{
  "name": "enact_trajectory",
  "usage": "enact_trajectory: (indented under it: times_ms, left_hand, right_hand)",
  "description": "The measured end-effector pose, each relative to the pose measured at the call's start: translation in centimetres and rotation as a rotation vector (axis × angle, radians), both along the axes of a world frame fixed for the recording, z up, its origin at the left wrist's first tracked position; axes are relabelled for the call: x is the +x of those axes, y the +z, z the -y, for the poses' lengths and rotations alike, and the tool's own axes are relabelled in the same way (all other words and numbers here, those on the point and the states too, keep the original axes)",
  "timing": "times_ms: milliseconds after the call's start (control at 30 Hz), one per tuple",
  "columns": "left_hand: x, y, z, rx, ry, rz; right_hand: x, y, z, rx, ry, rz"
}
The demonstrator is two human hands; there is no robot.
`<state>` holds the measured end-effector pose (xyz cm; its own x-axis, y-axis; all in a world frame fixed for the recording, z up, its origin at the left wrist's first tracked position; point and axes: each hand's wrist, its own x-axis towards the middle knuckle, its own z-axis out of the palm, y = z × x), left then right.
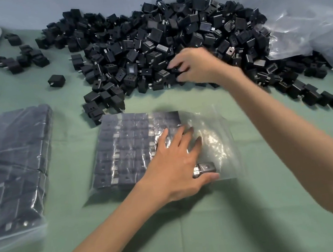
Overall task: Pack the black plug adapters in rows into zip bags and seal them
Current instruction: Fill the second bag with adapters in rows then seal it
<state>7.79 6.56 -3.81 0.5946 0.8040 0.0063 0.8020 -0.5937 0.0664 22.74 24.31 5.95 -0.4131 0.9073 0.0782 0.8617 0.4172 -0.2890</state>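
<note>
Mid-fill: flat left hand [176, 163] steadies the clear plastic zip bag [215, 139], right hand [193, 65] grips black plug adapters [176, 72] to row in next.

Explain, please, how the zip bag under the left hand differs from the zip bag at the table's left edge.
The middle bag is part full: rows on its left, clear plastic and one loose adapter on its right; the left bag looks packed across. The left hand presses flat on the middle bag; nothing touches the left bag. Both are clear, on the green table.
</note>
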Motion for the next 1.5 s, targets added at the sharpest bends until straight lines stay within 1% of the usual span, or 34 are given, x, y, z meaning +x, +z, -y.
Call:
enact_trajectory:
  times_ms: [33,67,100,133,200,300,367,433,467,533,600,633,667,700,733,800,867,900,967,1033,1133,1267,1300,1367,1400,1467,1500]
  left_hand:
    - [0.0,0.0,0.0,-0.001,0.000,0.007]
    - [0.0,0.0,0.0,-0.007,-0.001,0.011]
    - [0.0,0.0,0.0,-0.014,-0.004,0.012]
    - [0.0,0.1,0.0,-0.018,-0.006,0.014]
    - [0.0,0.1,0.0,-0.019,-0.009,0.019]
    - [-0.1,0.1,0.1,-0.017,-0.004,0.022]
    - [0.0,0.2,0.1,-0.019,0.000,0.008]
    - [0.0,0.1,0.1,-0.023,0.006,-0.001]
    - [0.0,0.2,0.1,-0.025,0.008,-0.003]
    - [-0.1,0.2,0.0,-0.024,0.006,-0.006]
    - [-0.2,0.2,-0.1,-0.029,0.003,-0.008]
    - [-0.3,0.2,-0.1,-0.030,0.002,-0.009]
    - [-0.3,0.2,-0.2,-0.028,0.000,-0.010]
    - [-0.3,0.2,-0.2,-0.026,-0.001,-0.010]
    - [-0.2,0.1,-0.2,-0.026,-0.002,-0.009]
    - [-0.2,0.1,-0.1,-0.026,0.000,-0.003]
    - [-0.3,0.0,-0.1,-0.026,0.009,0.023]
    - [-0.3,-0.1,-0.1,-0.022,0.012,0.037]
    - [-0.3,-0.1,0.0,-0.019,0.010,0.058]
    - [-0.3,0.0,0.1,-0.027,0.008,0.077]
    - [-0.3,0.3,0.1,-0.040,0.003,0.113]
    - [-0.6,0.6,0.2,-0.091,0.012,0.189]
    - [-0.7,0.6,0.2,-0.105,0.021,0.204]
    - [-0.9,0.8,0.1,-0.137,0.041,0.237]
    - [-0.9,0.8,0.0,-0.147,0.048,0.253]
    - [-1.0,0.9,-0.2,-0.149,0.046,0.267]
    - [-1.0,0.8,-0.2,-0.143,0.044,0.267]
  right_hand:
    - [-1.9,-1.1,-1.0,-0.047,0.073,0.136]
    - [-3.4,-2.3,-1.7,-0.040,0.091,0.255]
    - [-4.4,-3.3,-2.3,0.030,0.061,0.319]
    - [-4.8,-3.9,-2.5,0.114,0.009,0.317]
    - [-4.7,-4.7,-2.7,0.189,-0.065,0.271]
    - [-3.3,-5.6,-3.0,0.245,-0.078,0.347]
    - [-2.3,-6.1,-2.9,0.248,-0.077,0.343]
    - [-1.9,-6.2,-2.6,0.200,-0.038,0.306]
    - [-1.5,-5.9,-2.2,0.169,-0.017,0.255]
    - [0.0,-5.0,-0.9,0.124,-0.039,0.051]
    - [2.8,-4.5,1.5,0.063,-0.132,-0.289]
    - [4.6,-4.5,3.4,-0.035,-0.181,-0.509]
    - [6.5,-4.6,5.7,-0.190,-0.212,-0.718]
    - [8.2,-5.0,8.2,-0.337,-0.208,-0.858]
    - [9.6,-5.5,10.5,-0.436,-0.195,-0.902]
    - [11.1,-6.8,14.1,-0.502,-0.188,-0.854]
    - [10.8,-7.8,16.0,-0.508,-0.175,-0.840]
    - [10.2,-8.0,16.4,-0.517,-0.141,-0.816]
    - [8.8,-8.0,16.7,-0.533,-0.056,-0.705]
    - [7.6,-8.0,16.3,-0.534,0.001,-0.657]
    - [5.8,-8.0,15.6,-0.468,0.019,-0.650]
    - [4.5,-8.5,15.4,-0.354,0.094,-0.407]
    - [4.6,-8.6,15.3,-0.343,0.101,-0.418]
    - [5.0,-8.2,15.4,-0.381,0.135,-0.504]
    - [5.2,-8.0,15.4,-0.389,0.167,-0.501]
    - [5.3,-7.8,15.3,-0.404,0.214,-0.424]
    - [5.0,-7.8,15.2,-0.414,0.197,-0.423]
